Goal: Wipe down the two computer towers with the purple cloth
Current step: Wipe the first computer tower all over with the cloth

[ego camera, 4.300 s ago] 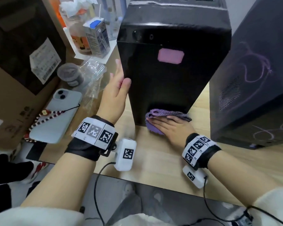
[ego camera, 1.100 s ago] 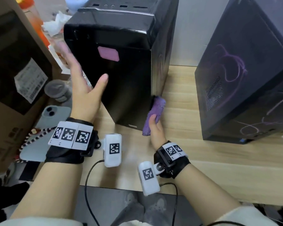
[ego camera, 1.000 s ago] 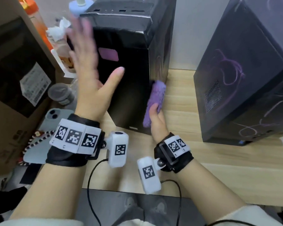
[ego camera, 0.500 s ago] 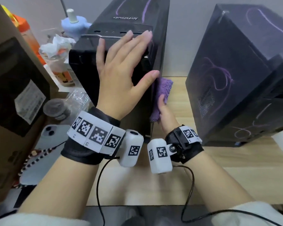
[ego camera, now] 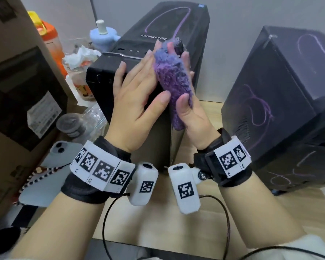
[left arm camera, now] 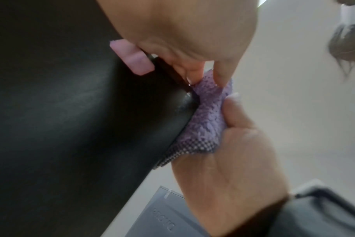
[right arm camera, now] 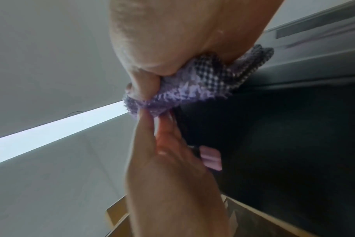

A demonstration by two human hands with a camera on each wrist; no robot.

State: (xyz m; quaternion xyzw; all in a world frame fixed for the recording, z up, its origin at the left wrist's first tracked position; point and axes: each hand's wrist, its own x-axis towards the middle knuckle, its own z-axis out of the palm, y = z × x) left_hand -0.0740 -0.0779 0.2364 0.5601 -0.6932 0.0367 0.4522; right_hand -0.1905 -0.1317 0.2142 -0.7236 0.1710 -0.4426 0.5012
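at centre frame the right hand (ego camera: pixel 190 111) pinches the bunched purple cloth (ego camera: pixel 174 81) against the left tower (ego camera: pixel 144 76)'s upper corner; left hand (ego camera: pixel 133 102), fingers straight, likely steadies it for wiping.

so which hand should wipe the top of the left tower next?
Right. The right hand holds the purple cloth beside the left tower's top edge; the left hand lies flat on that tower, only touching the cloth.
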